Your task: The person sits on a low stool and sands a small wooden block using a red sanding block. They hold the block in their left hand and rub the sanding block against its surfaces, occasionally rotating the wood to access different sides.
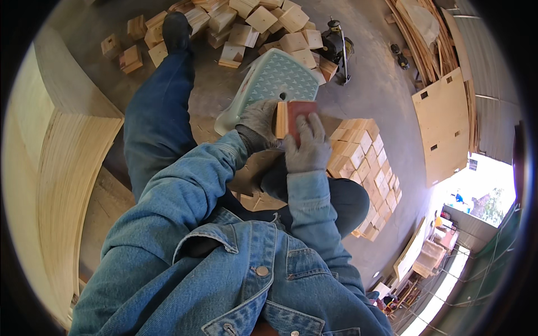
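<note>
Wooden block [291,117], squared, reddish-faced, between grey gloved hands [308,148].

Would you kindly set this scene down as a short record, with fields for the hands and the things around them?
Left hand: gloved, gripping a wooden block from its left
Right hand: gloved, fingers laid on the block's reddish-brown face
Beyond the hands: pale green stool
Past the stool: heap of loose blocks
Right: neatly stacked blocks
Far left: stack of wooden sheets
</note>
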`<state>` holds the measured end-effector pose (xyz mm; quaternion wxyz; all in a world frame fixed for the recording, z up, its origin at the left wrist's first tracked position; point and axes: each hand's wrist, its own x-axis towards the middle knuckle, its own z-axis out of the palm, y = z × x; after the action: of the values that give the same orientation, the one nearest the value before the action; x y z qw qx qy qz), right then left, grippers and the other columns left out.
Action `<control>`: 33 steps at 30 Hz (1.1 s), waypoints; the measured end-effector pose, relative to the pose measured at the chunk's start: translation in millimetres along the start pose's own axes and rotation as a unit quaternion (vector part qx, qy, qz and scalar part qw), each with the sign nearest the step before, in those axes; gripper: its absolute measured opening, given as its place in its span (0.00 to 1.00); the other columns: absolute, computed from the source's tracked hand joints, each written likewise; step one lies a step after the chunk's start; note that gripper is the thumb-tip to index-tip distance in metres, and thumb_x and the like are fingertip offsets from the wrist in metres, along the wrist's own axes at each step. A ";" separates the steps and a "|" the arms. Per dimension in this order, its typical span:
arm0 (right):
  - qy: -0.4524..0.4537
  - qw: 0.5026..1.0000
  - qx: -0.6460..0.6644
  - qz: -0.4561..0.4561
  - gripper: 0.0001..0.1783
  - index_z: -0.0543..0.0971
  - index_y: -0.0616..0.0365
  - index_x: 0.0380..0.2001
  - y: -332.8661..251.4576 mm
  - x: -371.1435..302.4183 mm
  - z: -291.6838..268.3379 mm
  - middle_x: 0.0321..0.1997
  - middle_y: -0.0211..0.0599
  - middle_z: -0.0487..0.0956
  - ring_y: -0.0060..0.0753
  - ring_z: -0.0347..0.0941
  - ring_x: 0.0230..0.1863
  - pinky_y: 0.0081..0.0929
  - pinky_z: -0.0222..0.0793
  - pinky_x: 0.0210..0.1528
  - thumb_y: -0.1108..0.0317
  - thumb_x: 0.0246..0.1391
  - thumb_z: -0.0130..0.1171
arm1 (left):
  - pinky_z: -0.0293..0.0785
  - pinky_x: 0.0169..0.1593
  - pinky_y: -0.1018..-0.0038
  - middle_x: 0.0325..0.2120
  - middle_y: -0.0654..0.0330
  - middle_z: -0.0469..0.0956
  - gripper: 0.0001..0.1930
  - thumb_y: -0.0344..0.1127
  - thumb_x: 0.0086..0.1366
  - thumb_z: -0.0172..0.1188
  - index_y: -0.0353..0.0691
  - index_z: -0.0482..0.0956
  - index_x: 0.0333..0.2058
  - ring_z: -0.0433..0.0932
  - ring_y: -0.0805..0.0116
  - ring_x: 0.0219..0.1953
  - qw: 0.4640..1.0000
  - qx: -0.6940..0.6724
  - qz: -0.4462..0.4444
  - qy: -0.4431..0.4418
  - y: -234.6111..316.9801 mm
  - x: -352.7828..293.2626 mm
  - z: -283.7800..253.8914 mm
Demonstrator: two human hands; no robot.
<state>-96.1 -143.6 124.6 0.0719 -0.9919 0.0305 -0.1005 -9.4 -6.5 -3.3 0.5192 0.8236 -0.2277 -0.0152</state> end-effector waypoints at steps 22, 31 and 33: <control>-0.005 0.999 -0.026 0.029 0.32 0.83 0.43 0.62 20.5 -59.8 -19.5 0.72 0.41 0.73 0.59 0.73 0.61 0.58 0.69 0.63 0.52 0.53 0.71 | 0.70 0.67 0.56 0.57 0.51 0.75 0.51 0.52 0.43 0.85 0.44 0.68 0.64 0.75 0.49 0.61 0.998 0.047 -0.022 -0.035 10.6 1.1 -5.6; -0.021 0.997 -0.072 0.025 0.31 0.82 0.39 0.63 13.2 10.1 -1.0 0.75 0.36 0.70 0.61 0.73 0.60 0.57 0.71 0.61 0.52 0.54 0.69 | 0.68 0.69 0.55 0.59 0.49 0.74 0.51 0.57 0.44 0.82 0.44 0.68 0.64 0.73 0.48 0.62 0.998 0.058 -0.027 -0.019 6.7 -3.6 -1.6; -0.042 0.994 -0.096 0.030 0.32 0.81 0.38 0.64 6.6 42.7 1.3 0.76 0.33 0.68 0.61 0.73 0.60 0.57 0.71 0.61 0.52 0.55 0.68 | 0.67 0.70 0.56 0.59 0.49 0.73 0.52 0.59 0.43 0.82 0.44 0.68 0.64 0.73 0.48 0.63 0.997 0.072 -0.027 -0.007 3.0 -4.3 3.3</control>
<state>-54.4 -153.2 130.7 -0.0196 -0.9961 0.0672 -0.0532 -15.1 -8.7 -3.2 0.4563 0.8646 -0.2094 -0.0182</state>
